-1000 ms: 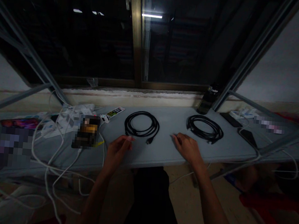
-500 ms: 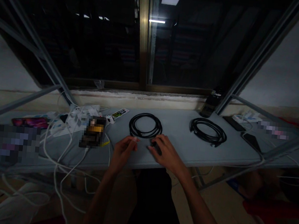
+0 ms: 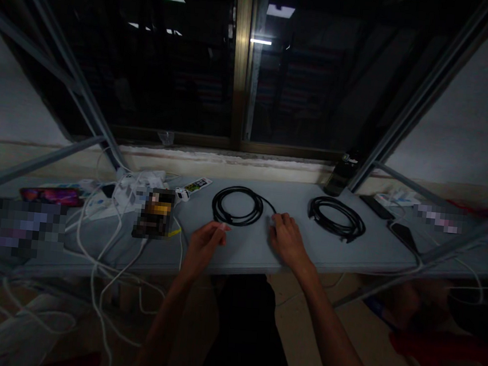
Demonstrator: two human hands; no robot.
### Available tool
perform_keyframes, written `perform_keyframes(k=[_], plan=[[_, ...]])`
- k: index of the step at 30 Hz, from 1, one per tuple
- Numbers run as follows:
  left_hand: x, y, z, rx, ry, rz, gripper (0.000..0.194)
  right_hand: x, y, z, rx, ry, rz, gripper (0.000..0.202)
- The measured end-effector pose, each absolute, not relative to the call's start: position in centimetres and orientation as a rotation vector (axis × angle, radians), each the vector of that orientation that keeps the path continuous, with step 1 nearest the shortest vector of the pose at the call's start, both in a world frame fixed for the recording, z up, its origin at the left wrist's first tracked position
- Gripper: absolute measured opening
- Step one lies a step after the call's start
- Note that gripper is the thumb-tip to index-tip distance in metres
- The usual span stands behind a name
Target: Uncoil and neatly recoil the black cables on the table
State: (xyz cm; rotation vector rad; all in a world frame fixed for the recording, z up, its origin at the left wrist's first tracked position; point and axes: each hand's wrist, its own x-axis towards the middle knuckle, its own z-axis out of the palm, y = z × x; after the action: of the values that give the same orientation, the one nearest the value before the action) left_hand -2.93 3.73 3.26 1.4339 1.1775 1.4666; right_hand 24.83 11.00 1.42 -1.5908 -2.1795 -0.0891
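Note:
A coiled black cable point(image 3: 237, 222) lies on the grey table point(image 3: 245, 255) in front of me. One end of it runs right to my right hand point(image 3: 287, 236), whose fingers are closed on that end. Just below the coil's left side is my left hand point(image 3: 207, 245), thumb and fingertips pressed together; whether anything is between them is too small to tell. Farther right lies a second coiled black cable point(image 3: 337, 229), touched by neither hand.
White cords and power strips point(image 3: 133, 187) crowd the left side, near a lit phone point(image 3: 50, 195). At the right are a dark bottle point(image 3: 340, 175), a dark phone point(image 3: 377, 207) and another dark device point(image 3: 403, 237). Metal frame bars slant at both sides.
My right hand has moved right and slightly up, drawing a cable end away from the coil. My left hand has barely moved.

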Motion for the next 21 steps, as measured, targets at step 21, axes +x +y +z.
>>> perform_keyframes(k=[21], plan=[[-3.1, 4.4, 3.0, 1.503, 1.327, 1.491, 0.053, 14.9, 19.2, 8.6, -1.132, -1.996, 0.675, 0.020]])
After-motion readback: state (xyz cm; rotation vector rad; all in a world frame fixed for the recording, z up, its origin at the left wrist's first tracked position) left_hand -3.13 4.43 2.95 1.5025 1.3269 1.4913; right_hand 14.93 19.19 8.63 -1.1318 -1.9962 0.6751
